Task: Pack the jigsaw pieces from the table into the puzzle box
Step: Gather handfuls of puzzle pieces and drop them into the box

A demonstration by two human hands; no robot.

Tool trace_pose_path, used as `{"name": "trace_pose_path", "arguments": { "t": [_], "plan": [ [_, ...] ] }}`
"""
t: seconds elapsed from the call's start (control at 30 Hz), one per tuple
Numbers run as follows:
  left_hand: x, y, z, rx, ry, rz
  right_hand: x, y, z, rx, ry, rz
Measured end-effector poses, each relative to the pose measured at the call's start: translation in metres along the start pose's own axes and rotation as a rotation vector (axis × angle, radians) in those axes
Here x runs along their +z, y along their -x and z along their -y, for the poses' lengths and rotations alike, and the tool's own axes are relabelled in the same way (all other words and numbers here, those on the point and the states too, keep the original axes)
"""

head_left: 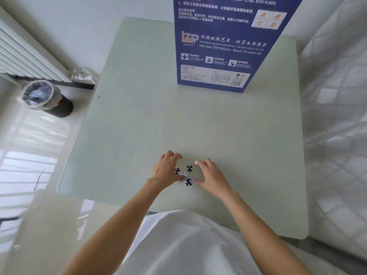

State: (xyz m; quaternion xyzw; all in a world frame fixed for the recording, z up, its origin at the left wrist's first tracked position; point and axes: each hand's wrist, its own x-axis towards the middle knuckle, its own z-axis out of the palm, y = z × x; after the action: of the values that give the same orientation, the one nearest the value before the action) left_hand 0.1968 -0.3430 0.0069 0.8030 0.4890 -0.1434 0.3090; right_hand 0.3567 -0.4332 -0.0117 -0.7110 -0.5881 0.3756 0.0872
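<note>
A small cluster of black-and-white jigsaw pieces (186,175) is seen low in the centre of the frame on the pale green table (139,126), cupped between both hands. The left hand (166,169) is placed at the cluster's left with fingers spread and loosely curved, thumb touching the pieces; the right hand (210,175) is set at its right likewise. No piece is plainly gripped. The blue puzzle box (222,46) is stood upright at the upper centre, well apart.
</note>
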Motion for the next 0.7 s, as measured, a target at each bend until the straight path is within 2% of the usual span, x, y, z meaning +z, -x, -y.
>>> {"name": "trace_pose_path", "arguments": {
  "t": [0.13,0.33,0.57,0.7],
  "plan": [
    [0.011,0.007,-0.005,-0.021,-0.066,-0.066,-0.001,-0.007,0.011,-0.113,0.079,0.017],
    [0.027,0.017,-0.003,0.020,0.152,-0.107,0.001,-0.021,0.017,-0.220,0.208,0.031],
    [0.031,0.017,0.000,0.000,0.248,-0.135,0.014,-0.009,0.022,-0.097,0.183,-0.009],
    [0.030,0.014,0.006,0.039,0.202,-0.126,0.017,-0.004,0.026,-0.076,0.249,0.022]
  ]
}}
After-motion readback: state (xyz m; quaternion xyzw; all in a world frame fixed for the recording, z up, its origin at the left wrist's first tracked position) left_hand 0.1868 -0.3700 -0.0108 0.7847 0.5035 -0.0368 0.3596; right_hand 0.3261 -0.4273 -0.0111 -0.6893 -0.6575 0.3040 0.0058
